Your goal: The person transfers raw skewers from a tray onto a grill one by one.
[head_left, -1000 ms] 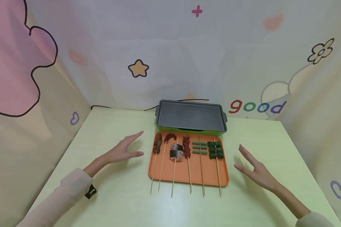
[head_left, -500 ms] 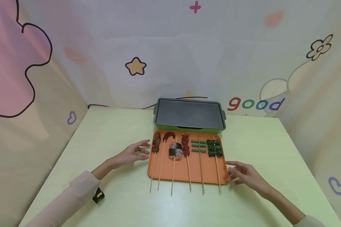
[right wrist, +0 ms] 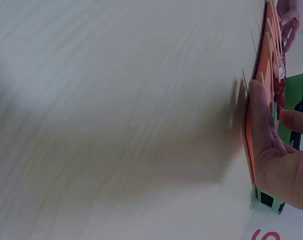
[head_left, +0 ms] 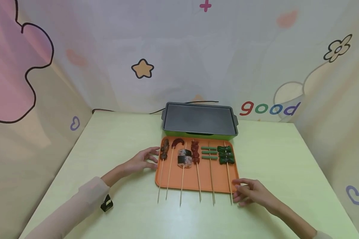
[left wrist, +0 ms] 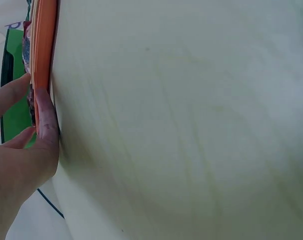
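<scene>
My left hand (head_left: 140, 162) has its fingertips at the left edge of an orange tray (head_left: 206, 179); in the left wrist view the thumb of that hand (left wrist: 26, 155) lies along the rim. At the tray's front right corner is my right hand (head_left: 251, 192), fingers bent loosely beside the end of a green leafy skewer (head_left: 226, 155). The right wrist view shows this hand (right wrist: 279, 155) with its thumb against the tray's side. Also on the tray are a brown skewer (head_left: 165, 149), a curled dark red one (head_left: 178, 143), a black-and-white one (head_left: 184, 158), a red one (head_left: 195, 152) and green sticks (head_left: 209, 152).
Directly behind the tray stands a green box with a dark grey top plate (head_left: 200, 118). A small black object (head_left: 107, 203) is on the table (head_left: 131, 212), beside my left sleeve. Patterned cloth (head_left: 185, 66) hangs behind the table and at both sides.
Both hands have moved in from the sides to the tray's edges. The right hand has also come nearer the front corner and its fingers have bent more. The view has tilted down slightly.
</scene>
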